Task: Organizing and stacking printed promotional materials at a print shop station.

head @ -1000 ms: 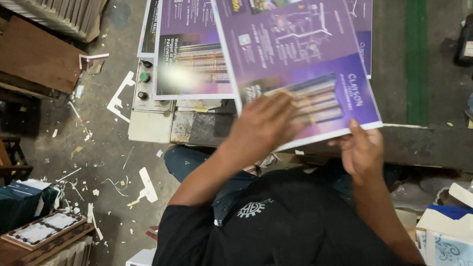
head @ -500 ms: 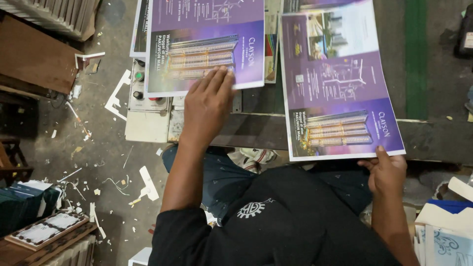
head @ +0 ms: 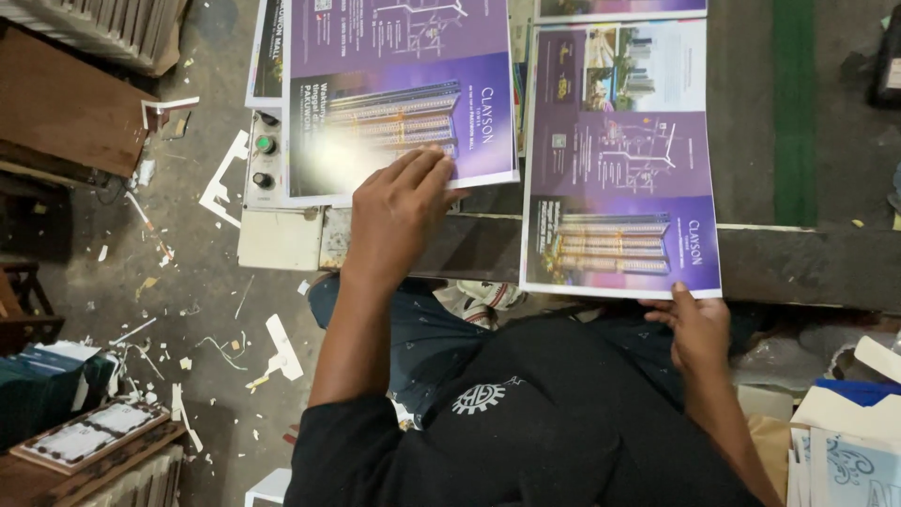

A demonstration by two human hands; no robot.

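**Laying the purple sheets side by side**

Scraps of white paper (head: 282,347) lie all over the dirty floor by your knees, so keep the good sheets up on the work surface.

Closest to you, your right hand (head: 699,329) pinches the bottom edge of the right purple poster (head: 619,160) with its thumb on top. That sheet lies flat on the dark bench (head: 807,263), and its bottom edge hangs a little past the front lip. Hold it lightly so the paper does not bend.

A bit further out, your left hand (head: 399,211) lies flat and open on the bottom edge of the left purple poster (head: 399,94), with the fingers spread. It grips nothing, it only presses. Press softly with flat fingers so the shiny print does not get marks.

Just left of that hand sits a pale control box (head: 267,169) with a green button and dark knobs. Part of the left sheet covers it, so I think you should mind the buttons.

More sheets show at the far top edge.
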